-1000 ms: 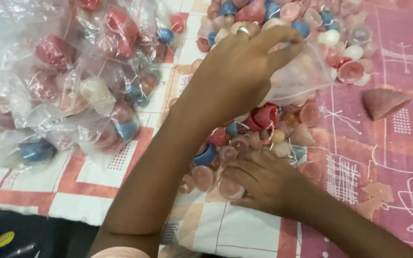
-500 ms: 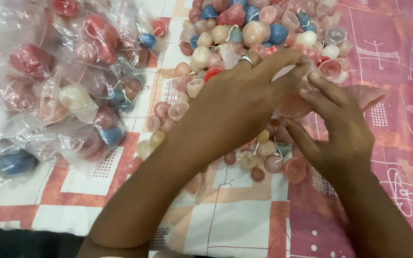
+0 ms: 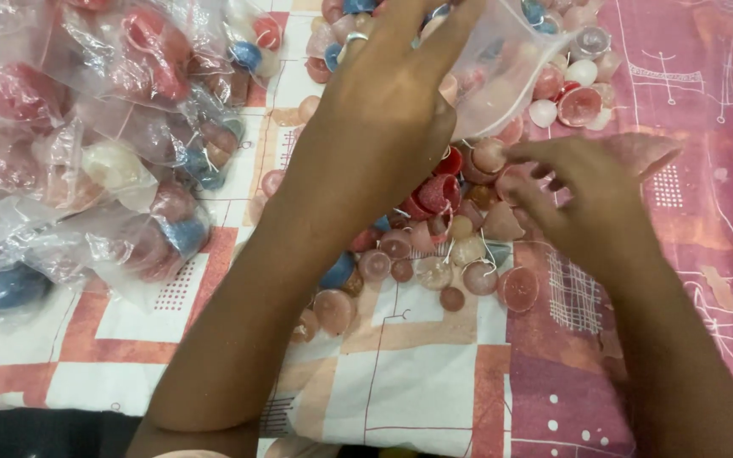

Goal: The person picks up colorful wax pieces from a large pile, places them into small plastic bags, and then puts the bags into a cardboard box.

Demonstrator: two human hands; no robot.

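Head cam: L hand (image 3: 388, 93) grips bag (image 3: 502, 64), R hand (image 3: 583, 199) pinching.

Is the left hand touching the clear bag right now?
Touching. The head view shows the left hand pinching the rim of the clear bag, with the plastic bunched directly under its fingers and no gap between them.

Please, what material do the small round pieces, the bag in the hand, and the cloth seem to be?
Round pieces: probably wax, matte and slightly translucent, with thin white wicks.
Bag, held by the left hand: thin clear plastic, glossy and crinkled.
Cloth: woven printed fabric, matte, lightly creased.
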